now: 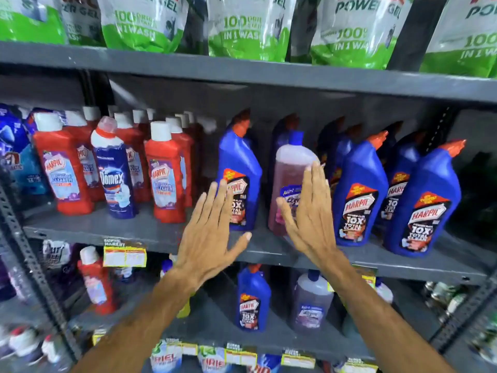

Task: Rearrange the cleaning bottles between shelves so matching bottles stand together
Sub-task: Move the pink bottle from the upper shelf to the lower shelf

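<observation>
On the middle shelf (pixel 113 230) stand red Harpic bottles (pixel 64 168) at the left, with one dark blue Domex bottle (pixel 115 179) among them. Blue Harpic bottles (pixel 357 195) fill the right half. A pink clear bottle with a blue cap (pixel 289 173) stands between two blue ones. My left hand (pixel 212 232) is flat and open in front of the leftmost blue Harpic bottle (pixel 239 160). My right hand (pixel 312 219) is open, fingers up, just in front of the pink bottle. Neither hand holds anything.
The top shelf carries green and white detergent pouches (pixel 242 30). The lower shelf holds a red bottle (pixel 96 281), a blue Harpic bottle (pixel 252 297) and a purple clear bottle (pixel 312 302). Yellow price tags (pixel 125 255) hang on the shelf edges.
</observation>
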The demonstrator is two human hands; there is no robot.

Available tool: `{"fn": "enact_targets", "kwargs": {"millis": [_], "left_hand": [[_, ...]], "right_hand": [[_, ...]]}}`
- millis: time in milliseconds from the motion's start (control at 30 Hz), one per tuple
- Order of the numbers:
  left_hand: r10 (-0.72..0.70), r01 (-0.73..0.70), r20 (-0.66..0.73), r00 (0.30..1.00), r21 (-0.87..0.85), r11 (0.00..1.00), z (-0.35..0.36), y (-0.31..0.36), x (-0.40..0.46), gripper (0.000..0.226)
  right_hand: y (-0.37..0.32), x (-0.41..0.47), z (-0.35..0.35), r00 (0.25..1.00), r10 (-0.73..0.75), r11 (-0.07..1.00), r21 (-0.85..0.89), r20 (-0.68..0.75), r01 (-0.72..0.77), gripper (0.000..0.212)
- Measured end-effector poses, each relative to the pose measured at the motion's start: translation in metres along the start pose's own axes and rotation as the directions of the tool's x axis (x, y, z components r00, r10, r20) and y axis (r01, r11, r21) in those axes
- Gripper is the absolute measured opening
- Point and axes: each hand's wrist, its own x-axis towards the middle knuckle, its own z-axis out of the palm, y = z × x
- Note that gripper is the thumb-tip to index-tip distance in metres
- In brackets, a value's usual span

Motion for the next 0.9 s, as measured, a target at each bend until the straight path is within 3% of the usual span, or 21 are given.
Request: {"fn": "enact_targets", "kwargs": {"millis": [200, 400, 600, 900], "left_hand": [[-0.171, 0.157, 0.238, 0.956, 0.078, 0.984, 0.043, -0.015, -0.040, 0.102], [-0.236, 0.216, 0.348, 0.907, 0.095, 0.972, 0.051, -0.022, -0.043, 0.103], [-0.248, 0.228, 0.338, 0.908, 0.101, 0.969, 0.052, -0.023, -0.044, 0.100], [-0.252, 0.237, 0.362, 0.897, 0.085, 0.968, 0.048, -0.021, -0.042, 0.103]], "right_hand": [[0.005, -0.020, 0.022, 0.958, 0.266, 0.935, 0.213, 0.107, -0.284, 0.093], [0.019, -0.012, 0.034, 0.836, 0.475, 0.683, 0.483, 0.276, -0.548, 0.105], [0.034, -0.009, 0.032, 0.830, 0.444, 0.624, 0.548, 0.338, -0.557, 0.081], [0.037, 0.006, 0.022, 0.762, 0.531, 0.575, 0.503, 0.370, -0.645, 0.079]]}}
